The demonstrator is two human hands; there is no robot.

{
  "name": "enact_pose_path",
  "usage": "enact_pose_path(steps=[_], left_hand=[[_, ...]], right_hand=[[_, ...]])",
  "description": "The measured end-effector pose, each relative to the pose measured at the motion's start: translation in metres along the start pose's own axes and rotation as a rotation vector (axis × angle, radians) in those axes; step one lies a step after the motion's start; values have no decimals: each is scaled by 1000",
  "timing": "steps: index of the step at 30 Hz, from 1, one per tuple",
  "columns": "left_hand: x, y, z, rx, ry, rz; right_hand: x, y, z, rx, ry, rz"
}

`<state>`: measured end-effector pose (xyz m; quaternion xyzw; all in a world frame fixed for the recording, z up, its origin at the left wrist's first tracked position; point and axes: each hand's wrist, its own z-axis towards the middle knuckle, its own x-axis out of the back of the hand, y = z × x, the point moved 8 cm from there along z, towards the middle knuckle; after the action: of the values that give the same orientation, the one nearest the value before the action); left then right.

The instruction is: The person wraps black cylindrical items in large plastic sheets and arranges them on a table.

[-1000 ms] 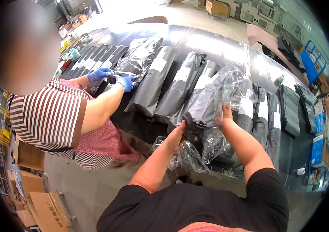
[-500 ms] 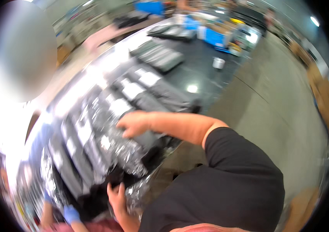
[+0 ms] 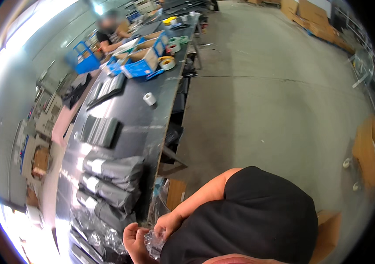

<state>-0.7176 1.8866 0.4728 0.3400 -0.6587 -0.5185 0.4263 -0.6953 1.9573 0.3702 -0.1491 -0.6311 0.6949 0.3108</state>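
While the right hand [image 3: 167, 225] grips clear plastic [image 3: 153, 246], left hand [image 3: 135, 240] loosely spread beside it, shiny dark table [image 3: 140, 121], grey floor [image 3: 258, 119].

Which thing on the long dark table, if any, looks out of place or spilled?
I see no spill. One small white roll sits alone on the table, apart from the round tape rolls beside the blue-and-brown cardboard boxes, so it seems misplaced. The crumpled clear plastic film between left hand and right hand seems ordinary.

left hand [image 3: 134, 241]: 7 o'clock in view, fingers half-curled | right hand [image 3: 168, 223]: between 6 and 7, fingers bent downward | right forearm [image 3: 203, 196]: slants toward 8 o'clock, bare
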Motion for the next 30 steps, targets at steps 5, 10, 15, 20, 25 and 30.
enact_pose_path(steps=[5,10,15,20,25,30], left_hand=[[-148,12,66,-131,-186,206],[-320,31,119,-519,-514,747],[-413,-34,203,-454,-649,879],[-367,-209,313,-34,-968,1426],[-413,-254,362,388,-1124,1611],[-596,-227,451,241,-1308,1722]], right_hand=[[90,52,-175,-62,555,-174],[142,86,-474,-468,1417,-291],[141,90,-668,-695,1832,52],[174,132,-789,-899,2264,-107],[162,210,-932,-1452,2301,174],[68,250,-1105,-1942,2427,265]])
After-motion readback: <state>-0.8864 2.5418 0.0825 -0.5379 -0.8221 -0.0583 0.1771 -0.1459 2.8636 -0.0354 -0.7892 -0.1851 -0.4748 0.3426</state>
